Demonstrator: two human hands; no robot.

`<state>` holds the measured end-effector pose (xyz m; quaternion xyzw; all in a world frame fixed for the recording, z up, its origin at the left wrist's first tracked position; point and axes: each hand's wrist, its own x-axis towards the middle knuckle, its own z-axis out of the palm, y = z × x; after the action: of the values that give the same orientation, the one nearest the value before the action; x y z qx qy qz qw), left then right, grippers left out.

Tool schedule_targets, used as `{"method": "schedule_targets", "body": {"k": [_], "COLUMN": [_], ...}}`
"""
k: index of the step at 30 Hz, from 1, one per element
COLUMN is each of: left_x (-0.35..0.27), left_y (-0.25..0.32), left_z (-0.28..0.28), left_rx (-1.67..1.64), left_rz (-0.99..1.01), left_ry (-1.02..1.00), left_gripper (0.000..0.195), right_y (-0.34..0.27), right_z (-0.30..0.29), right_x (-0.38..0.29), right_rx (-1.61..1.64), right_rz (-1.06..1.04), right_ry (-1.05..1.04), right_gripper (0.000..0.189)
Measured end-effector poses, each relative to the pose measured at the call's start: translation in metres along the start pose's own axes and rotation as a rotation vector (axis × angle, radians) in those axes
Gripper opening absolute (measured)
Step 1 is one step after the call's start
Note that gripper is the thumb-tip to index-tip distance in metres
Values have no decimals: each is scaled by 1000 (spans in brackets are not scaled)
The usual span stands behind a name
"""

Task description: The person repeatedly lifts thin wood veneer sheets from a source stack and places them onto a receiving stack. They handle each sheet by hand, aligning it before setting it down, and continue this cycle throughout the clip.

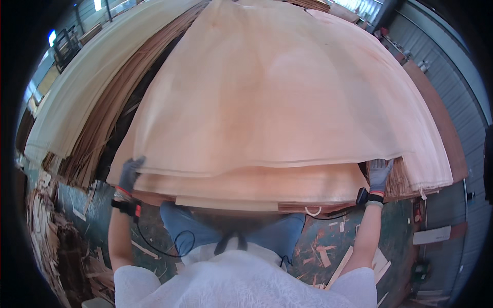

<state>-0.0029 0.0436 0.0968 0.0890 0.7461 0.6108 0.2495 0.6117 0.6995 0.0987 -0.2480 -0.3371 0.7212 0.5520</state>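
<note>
A wide, thin wood veneer sheet [269, 100] spreads in front of me, its near edge wavy and raised a little over the sheet below. My left hand [130, 174], in a grey glove, grips that sheet at its near left corner. At the right, my right hand [379, 174], also gloved, is palm up with its fingers reaching beneath the near edge; the fingertips are hidden. Under the sheet lies a veneer stack [246, 186], with a paler strip [227, 204] along its front. Between the stack and another pile [396, 179] at the right, a dark gap shows beside my right hand.
A second veneer stack [84, 96] with ragged side edges stands at the left, across a narrow dark gap. Wood scraps [323, 256] litter the green floor [389, 231]. Torn veneer [42, 215] is heaped at lower left. A corrugated wall [443, 65] runs along the right. A black cable [161, 252] hangs from my left wrist.
</note>
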Motion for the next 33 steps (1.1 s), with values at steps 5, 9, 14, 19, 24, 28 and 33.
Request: {"method": "schedule_targets", "body": {"k": [5, 9, 14, 19, 24, 28, 33], "left_x": [55, 86, 77, 67, 27, 15, 19], "left_y": [-28, -63, -84, -67, -66, -92, -131], "left_z": [-137, -210, -239, -109, -6, 4, 2], "left_rx": [70, 36, 1041, -631, -270, -167, 201], "left_rz": [17, 223, 525, 848, 514, 292, 170], "left_ry": [408, 506, 780, 757, 750, 1075, 1258], "left_gripper": [24, 24, 22, 24, 66, 81, 77], "right_y": [71, 81, 62, 66, 84, 94, 104], "right_z": [-31, -67, -62, -91, -144, -157, -161], "right_x": [20, -21, -49, -51, -39, -48, -58], "right_rx": [-613, -1457, -1478, -2160, -1053, -1105, -1116], "right_rz": [-83, -425, -222, -377, 135, 198, 184], "right_ry": [191, 168, 224, -245, -3, 182, 333], "right_gripper": [36, 25, 27, 23, 25, 32, 36]}}
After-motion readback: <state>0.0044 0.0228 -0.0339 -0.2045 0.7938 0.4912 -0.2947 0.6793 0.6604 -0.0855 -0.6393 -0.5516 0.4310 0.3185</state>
